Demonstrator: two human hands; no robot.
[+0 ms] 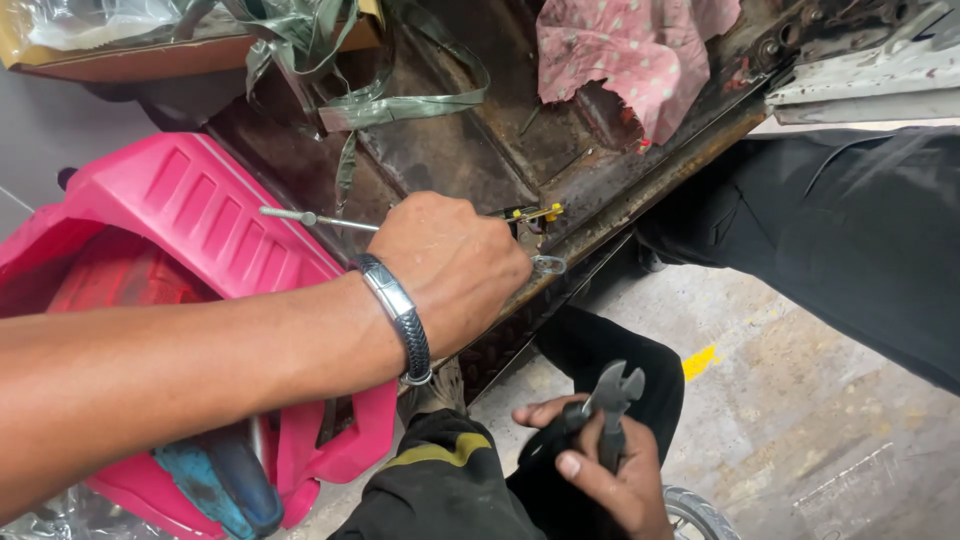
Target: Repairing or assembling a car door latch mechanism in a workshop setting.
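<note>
Landmark: the rusty metal floor panel (470,150), its edge running diagonally from lower left to upper right.

Left hand (455,270) sits right at that edge, knuckles up, fist closed. A thin metal rod (320,220) sticks out from behind the hand toward the left, over the pink plastic body panel (190,210). Its long axis lies nearly level, tilted slightly. Whether the fingers are clamped on the rod itself I cannot tell; the back of the hand hides the contact. Just right of the knuckles, on the panel edge: a small yellow-tipped fitting (540,212) and a metal loop (548,265).

Right hand (610,475) is well below the panel edge, near the person's knee, grip closed around the handles of a pair of pliers (612,400). Pliers stand upright, jaws on top and slightly parted, pointing up toward the fitting.

Left hand is the nearer one to the fitting, by far. Pink spotted cloth (630,60) lies farther up the panel; green strap (380,100) drapes across it.
</note>
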